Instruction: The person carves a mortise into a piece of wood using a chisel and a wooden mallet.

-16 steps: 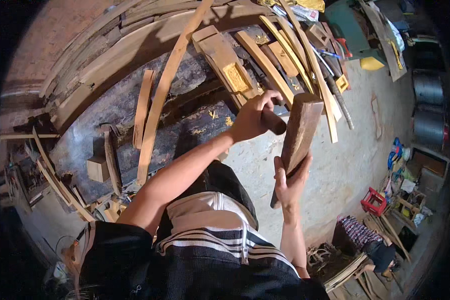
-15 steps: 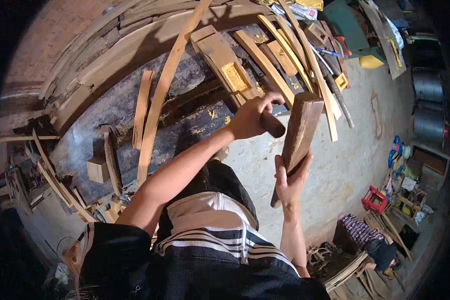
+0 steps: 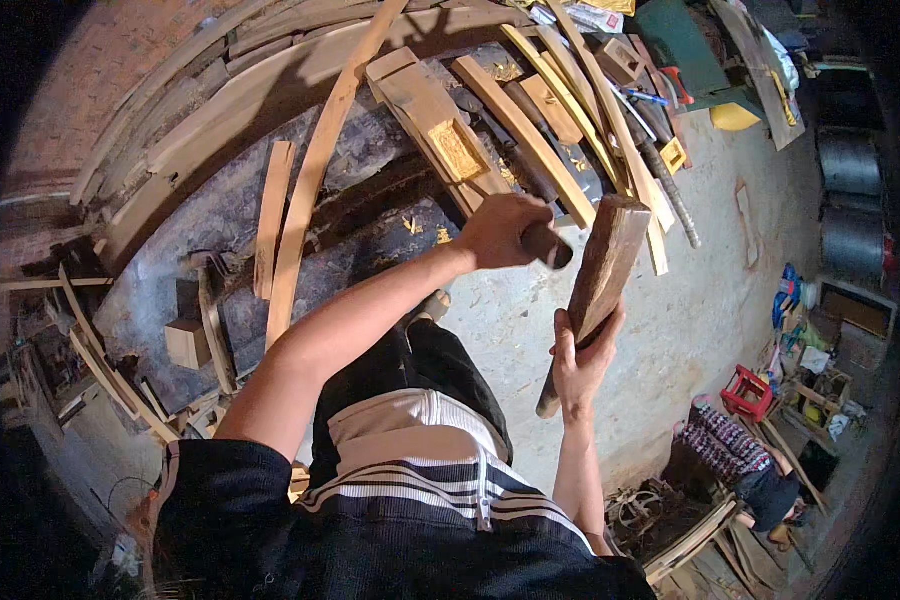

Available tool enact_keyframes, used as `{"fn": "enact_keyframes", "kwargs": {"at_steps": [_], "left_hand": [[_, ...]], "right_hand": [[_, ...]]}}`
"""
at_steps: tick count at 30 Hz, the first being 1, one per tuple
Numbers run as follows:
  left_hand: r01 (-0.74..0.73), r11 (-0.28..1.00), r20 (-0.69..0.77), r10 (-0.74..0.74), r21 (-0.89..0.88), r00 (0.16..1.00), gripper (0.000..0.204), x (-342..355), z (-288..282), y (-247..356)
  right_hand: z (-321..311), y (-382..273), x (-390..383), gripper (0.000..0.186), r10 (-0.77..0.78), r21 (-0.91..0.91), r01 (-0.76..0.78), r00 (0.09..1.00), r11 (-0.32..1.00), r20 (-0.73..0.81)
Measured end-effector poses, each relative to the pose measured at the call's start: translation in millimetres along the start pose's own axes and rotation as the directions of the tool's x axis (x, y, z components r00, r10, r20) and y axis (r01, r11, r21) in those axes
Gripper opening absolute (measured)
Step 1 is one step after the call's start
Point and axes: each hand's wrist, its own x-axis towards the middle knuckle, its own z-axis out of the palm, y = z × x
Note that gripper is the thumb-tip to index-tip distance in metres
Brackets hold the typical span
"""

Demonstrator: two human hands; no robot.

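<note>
My left hand [image 3: 505, 232] is closed around a dark, round wooden handle [image 3: 547, 245], whose blunt end points toward my right. Whatever lies at its other end is hidden by the hand. In my right hand [image 3: 585, 355] is a heavy wooden mallet [image 3: 615, 245], its thick, worn, squared head tilted up and its narrow end showing below the palm. The handle and the mallet are apart. Just beyond my left hand, a wooden plank [image 3: 410, 95] with a pale carved recess [image 3: 456, 150] lies on the dark workbench [image 3: 370, 260].
Several wooden strips [image 3: 530, 140] lie right of the plank, beside a metal rod [image 3: 675, 195]. A long strip [image 3: 315, 190] crosses the bench at left, near a small wood block [image 3: 187, 343]. A red stool [image 3: 746, 393] and another person [image 3: 735, 455] are at lower right.
My left fingers have closed more fully over the round handle. The mallet stays in my right hand with little movement. The view has shifted slightly, so the bench pieces appear further left.
</note>
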Motion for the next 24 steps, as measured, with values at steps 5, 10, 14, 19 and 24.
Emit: {"fn": "enact_keyframes", "kwargs": {"at_steps": [5,10,14,19,24], "left_hand": [[0.009,0.998,-0.255,-0.026,-0.069,0.967,0.023,14.4,11.0,-5.8],[-0.116,0.993,-0.304,0.110,-0.002,0.946,0.021,17.3,21.0,-11.4],[-0.087,0.996,-0.245,0.092,0.031,0.965,0.019,20.1,22.0,-10.0],[-0.129,0.991,-0.214,0.133,0.035,0.968,0.017,19.2,27.2,-9.5],[-0.055,0.998,-0.211,0.062,0.036,0.976,0.016,25.0,28.7,-9.5]], "right_hand": [[-0.3,-1.0,-0.6,0.070,-0.038,-0.025,0.039,0.999,0.999,0.008],[-1.6,-0.5,0.3,0.071,-0.028,-0.020,0.028,1.000,0.999,0.007],[-7.7,11.6,6.8,0.070,-0.142,-0.086,0.142,0.990,0.986,0.016],[-18.7,-13.5,0.1,0.072,-0.150,0.239,0.185,0.976,0.953,-0.158],[-16.4,-2.6,6.8,0.066,-0.289,0.238,0.339,0.931,0.910,-0.222]]}}
